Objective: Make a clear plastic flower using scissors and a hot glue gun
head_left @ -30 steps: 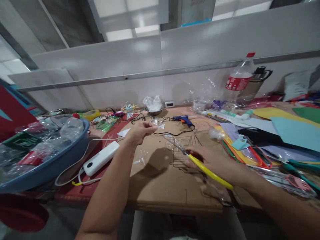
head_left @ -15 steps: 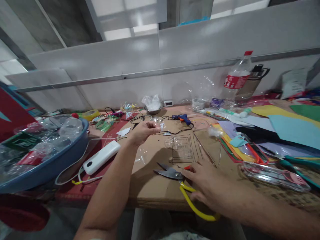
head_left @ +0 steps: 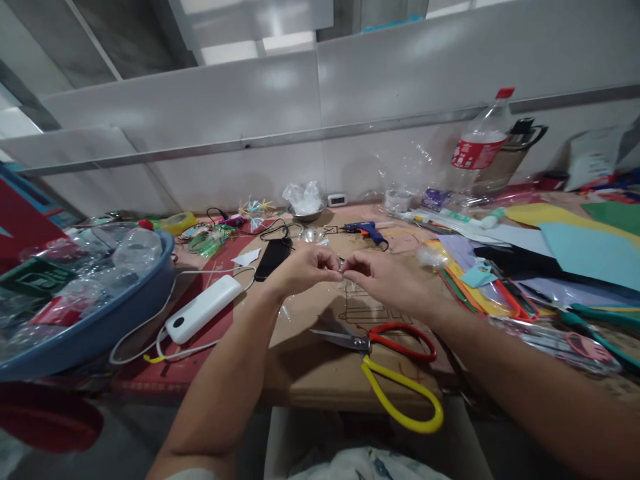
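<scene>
My left hand (head_left: 316,268) and my right hand (head_left: 369,272) meet fingertip to fingertip above the cardboard. Both are closed in a pinch. Whatever sits between the fingertips is too small to make out. Below them lie scissors (head_left: 367,343) with one red and one yellow handle, blades pointing left, and the yellow loop overhangs the table edge. Black line drawings (head_left: 367,303) mark the cardboard (head_left: 300,367) under my right hand. Just beyond my hands rests a blue glue gun (head_left: 364,231).
On the left stands a blue basin (head_left: 145,303) of plastic bottles, beside a white power bank (head_left: 204,310) with a cable and a black phone (head_left: 273,257). Coloured sheets (head_left: 595,253), pliers (head_left: 600,320) and a clear bottle (head_left: 477,150) occupy the right.
My right hand has let go of the scissors, which now lie on the cardboard, and has moved up to meet my left hand. My left hand has shifted slightly right.
</scene>
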Motion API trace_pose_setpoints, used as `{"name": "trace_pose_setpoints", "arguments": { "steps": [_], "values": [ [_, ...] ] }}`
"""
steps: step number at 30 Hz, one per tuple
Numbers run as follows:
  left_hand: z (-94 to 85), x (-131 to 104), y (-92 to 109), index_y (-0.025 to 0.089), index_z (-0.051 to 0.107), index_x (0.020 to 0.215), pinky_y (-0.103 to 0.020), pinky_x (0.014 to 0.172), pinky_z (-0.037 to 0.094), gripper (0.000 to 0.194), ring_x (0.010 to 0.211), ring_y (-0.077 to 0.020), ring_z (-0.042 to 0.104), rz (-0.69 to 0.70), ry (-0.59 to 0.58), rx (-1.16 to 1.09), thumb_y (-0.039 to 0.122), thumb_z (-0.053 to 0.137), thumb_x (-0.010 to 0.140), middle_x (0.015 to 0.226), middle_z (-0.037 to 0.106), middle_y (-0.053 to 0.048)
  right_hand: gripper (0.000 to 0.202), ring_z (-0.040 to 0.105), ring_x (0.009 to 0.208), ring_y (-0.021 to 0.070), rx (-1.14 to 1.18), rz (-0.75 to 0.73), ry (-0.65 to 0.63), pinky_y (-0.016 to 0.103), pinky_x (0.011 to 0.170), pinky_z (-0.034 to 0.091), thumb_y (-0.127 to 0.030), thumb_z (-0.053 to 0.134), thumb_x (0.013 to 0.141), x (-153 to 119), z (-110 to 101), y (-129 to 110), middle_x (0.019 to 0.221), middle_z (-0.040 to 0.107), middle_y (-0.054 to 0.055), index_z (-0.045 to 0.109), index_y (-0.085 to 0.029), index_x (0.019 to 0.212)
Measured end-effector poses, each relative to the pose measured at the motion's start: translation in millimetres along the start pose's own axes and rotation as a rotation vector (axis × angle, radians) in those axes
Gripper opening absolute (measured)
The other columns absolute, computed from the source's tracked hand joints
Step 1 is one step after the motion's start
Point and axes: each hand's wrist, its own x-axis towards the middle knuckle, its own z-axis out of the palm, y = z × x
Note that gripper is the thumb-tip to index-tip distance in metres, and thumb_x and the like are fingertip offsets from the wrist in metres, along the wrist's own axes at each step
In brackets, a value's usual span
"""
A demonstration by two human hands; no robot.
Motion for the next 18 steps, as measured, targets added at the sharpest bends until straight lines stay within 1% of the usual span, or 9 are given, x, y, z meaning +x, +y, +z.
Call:
{"name": "trace_pose_setpoints", "arguments": {
  "steps": [2, 4, 7, 9, 10, 11, 13, 15, 18],
  "values": [
    [2.7, 0.1, 0.4, 0.017, 0.068, 0.064, -0.028, 0.067, 0.042, 0.018, 0.069, -0.0138, 0.056, -0.021, 0.008, -0.012, 0.029, 0.079, 0.070, 0.072, 0.064, -0.002, 0.014, 0.052, 0.068, 0.0135, 0.025, 0.017, -0.003, 0.028, 0.063, 0.035, -0.022, 0.056, 0.091, -0.2, 1.6, 4.6, 0.074, 0.064, 0.000, 0.065, -0.017, 0.082],
    [5.8, 0.6, 0.9, 0.017, 0.068, 0.065, -0.028, 0.068, 0.042, 0.019, 0.069, -0.0137, 0.056, -0.040, 0.053, -0.057, 0.031, 0.080, 0.071, 0.072, 0.064, -0.003, 0.016, 0.050, 0.066, 0.0134, 0.044, 0.042, 0.027, 0.028, 0.061, 0.033, -0.026, 0.054, 0.091, 0.0, 2.4, 8.7, 0.072, 0.061, 0.000, 0.064, -0.017, 0.081],
    [11.4, 2.7, 0.9, 0.016, 0.072, 0.075, -0.026, 0.068, 0.042, 0.024, 0.072, -0.0129, 0.057, -0.059, 0.218, -0.190, 0.037, 0.083, 0.069, 0.076, 0.066, -0.003, 0.019, 0.049, 0.064, 0.0140, 0.126, 0.109, 0.127, 0.029, 0.060, 0.033, -0.031, 0.054, 0.089, 2.5, 4.1, 15.6, 0.069, 0.058, -0.001, 0.060, -0.018, 0.077],
    [16.7, 5.4, -0.4, 0.017, 0.073, 0.083, -0.025, 0.067, 0.041, 0.034, 0.074, -0.0122, 0.059, -0.092, 0.322, -0.354, 0.044, 0.086, 0.067, 0.082, 0.067, -0.003, 0.021, 0.049, 0.065, 0.0142, 0.264, 0.139, 0.198, 0.029, 0.061, 0.034, -0.036, 0.054, 0.087, 5.0, 6.4, 21.2, 0.069, 0.057, -0.001, 0.058, -0.019, 0.075],
    [20.3, 7.0, -1.6, 0.016, 0.072, 0.085, -0.024, 0.066, 0.041, 0.040, 0.074, -0.0117, 0.059, -0.112, 0.348, -0.448, 0.048, 0.087, 0.065, 0.085, 0.067, -0.004, 0.023, 0.048, 0.065, 0.0140, 0.367, 0.146, 0.229, 0.029, 0.062, 0.035, -0.038, 0.055, 0.086, 6.3, 8.0, 24.0, 0.069, 0.056, -0.001, 0.057, -0.019, 0.074],
    [24.4, 8.9, -2.9, 0.016, 0.072, 0.085, -0.024, 0.065, 0.042, 0.044, 0.073, -0.0111, 0.059, -0.133, 0.356, -0.541, 0.052, 0.086, 0.064, 0.086, 0.067, -0.004, 0.024, 0.048, 0.065, 0.0137, 0.484, 0.151, 0.256, 0.029, 0.063, 0.036, -0.040, 0.056, 0.084, 7.5, 10.0, 26.6, 0.069, 0.055, -0.001, 0.056, -0.019, 0.073],
    [34.4, 12.6, -5.7, 0.015, 0.072, 0.083, -0.023, 0.063, 0.041, 0.050, 0.069, -0.0091, 0.057, -0.152, 0.354, -0.683, 0.057, 0.087, 0.061, 0.082, 0.065, -0.003, 0.026, 0.046, 0.065, 0.0126, 0.714, 0.169, 0.305, 0.029, 0.063, 0.037, -0.044, 0.061, 0.078, 9.3, 14.5, 30.3, 0.068, 0.053, -0.002, 0.055, -0.019, 0.073],
    [44.9, 15.5, -7.7, 0.014, 0.071, 0.079, -0.022, 0.063, 0.041, 0.049, 0.066, -0.0080, 0.055, -0.147, 0.372, -0.747, 0.055, 0.089, 0.058, 0.076, 0.064, -0.002, 0.029, 0.045, 0.065, 0.0117, 0.867, 0.199, 0.333, 0.028, 0.064, 0.039, -0.046, 0.067, 0.072, 10.3, 18.8, 31.6, 0.070, 0.053, -0.002, 0.057, -0.018, 0.075],
    [56.3, 17.6, -8.3, 0.015, 0.071, 0.076, -0.022, 0.064, 0.041, 0.044, 0.065, -0.0076, 0.055, -0.119, 0.439, -0.741, 0.045, 0.094, 0.053, 0.073, 0.065, -0.001, 0.031, 0.047, 0.068, 0.0119, 0.906, 0.207, 0.367, 0.028, 0.067, 0.041, -0.046, 0.071, 0.070, 10.4, 23.8, 31.0, 0.073, 0.055, -0.002, 0.061, -0.018, 0.078]
  ]
}}
